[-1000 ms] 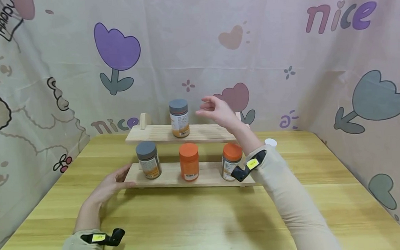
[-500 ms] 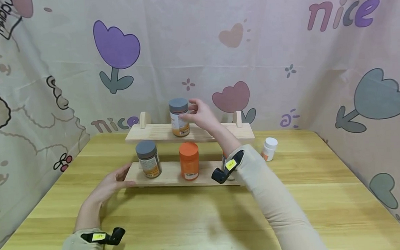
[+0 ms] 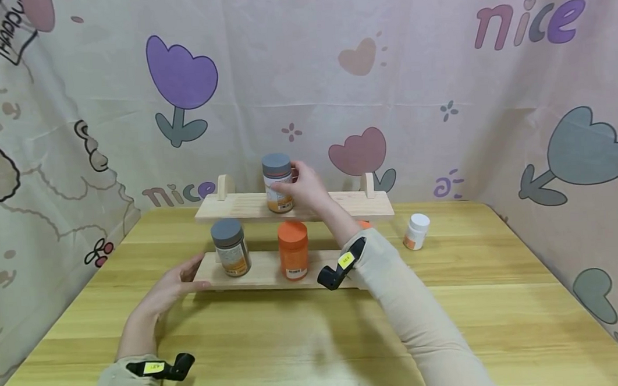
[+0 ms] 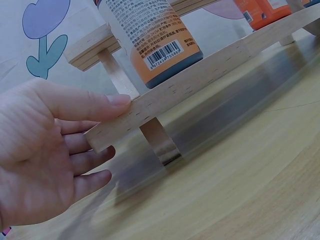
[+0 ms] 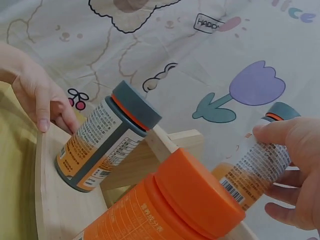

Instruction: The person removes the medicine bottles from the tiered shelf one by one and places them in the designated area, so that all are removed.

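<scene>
A two-tier wooden shelf stands on the table. My left hand grips the left end of its lower board, thumb on the front edge and fingers round the end, as the left wrist view shows. On the upper board stands a grey-lidded pill bottle. My right hand holds that bottle from its right side, thumb across the label and fingers behind. Below on the lower board are another grey-lidded bottle at the left and an orange bottle in the middle. An orange-lidded bottle is mostly hidden behind my right forearm.
A small white bottle stands on the wooden table to the right of the shelf. Behind the table hangs a printed cloth, which also closes off both sides.
My right hand has moved left and slightly down from beside the upper bottle and taken hold of it. The left hand stays on the shelf end.
</scene>
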A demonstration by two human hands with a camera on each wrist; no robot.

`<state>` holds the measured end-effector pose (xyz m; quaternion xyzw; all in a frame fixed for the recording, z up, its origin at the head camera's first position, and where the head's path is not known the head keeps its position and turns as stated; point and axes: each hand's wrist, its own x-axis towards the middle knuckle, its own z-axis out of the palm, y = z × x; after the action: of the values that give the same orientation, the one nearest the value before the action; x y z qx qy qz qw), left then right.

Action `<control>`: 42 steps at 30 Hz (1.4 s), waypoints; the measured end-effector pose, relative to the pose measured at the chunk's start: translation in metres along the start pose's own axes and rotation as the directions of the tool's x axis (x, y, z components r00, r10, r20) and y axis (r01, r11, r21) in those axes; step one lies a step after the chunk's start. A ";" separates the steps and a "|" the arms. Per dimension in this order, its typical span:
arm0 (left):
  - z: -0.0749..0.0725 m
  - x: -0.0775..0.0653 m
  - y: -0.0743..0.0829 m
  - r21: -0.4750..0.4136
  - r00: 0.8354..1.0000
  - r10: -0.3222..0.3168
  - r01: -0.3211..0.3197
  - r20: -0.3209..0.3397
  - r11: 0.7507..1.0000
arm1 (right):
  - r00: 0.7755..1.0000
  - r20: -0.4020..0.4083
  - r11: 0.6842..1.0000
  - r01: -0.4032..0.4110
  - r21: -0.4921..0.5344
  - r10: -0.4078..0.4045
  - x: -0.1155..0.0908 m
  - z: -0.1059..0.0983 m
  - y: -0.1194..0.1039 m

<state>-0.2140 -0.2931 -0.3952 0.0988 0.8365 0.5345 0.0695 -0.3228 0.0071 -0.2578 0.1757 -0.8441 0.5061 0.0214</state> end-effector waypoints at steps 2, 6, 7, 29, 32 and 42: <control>0.000 0.001 0.000 -0.002 1.000 -0.003 0.003 -0.001 1.000 | 1.000 -0.007 1.000 0.005 -0.007 -0.005 0.000 0.000 0.001; 0.000 0.001 -0.001 0.003 1.000 -0.010 0.010 -0.005 1.000 | 0.999 -0.016 0.999 0.028 -0.031 -0.028 -0.001 0.000 0.001; 0.000 0.002 -0.001 0.000 1.000 -0.010 0.010 -0.005 1.000 | 0.999 -0.020 0.999 0.034 -0.039 -0.034 -0.001 0.000 0.001; 0.000 0.001 -0.001 -0.016 1.000 -0.024 0.024 0.001 1.000 | 0.997 -0.025 0.995 0.065 -0.074 -0.067 -0.007 -0.013 0.002; -0.001 0.001 -0.001 -0.014 1.000 -0.027 0.027 0.003 1.000 | 0.998 -0.015 0.996 0.065 -0.060 -0.066 -0.009 -0.020 0.002; -0.001 0.002 0.001 -0.006 1.000 -0.022 0.022 0.009 1.000 | 0.998 -0.065 0.997 0.017 -0.073 -0.022 -0.018 -0.059 0.008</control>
<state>-0.2164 -0.2929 -0.3944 0.0915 0.8356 0.5358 0.0794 -0.3167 0.0662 -0.2404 0.1662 -0.8589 0.4806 0.0606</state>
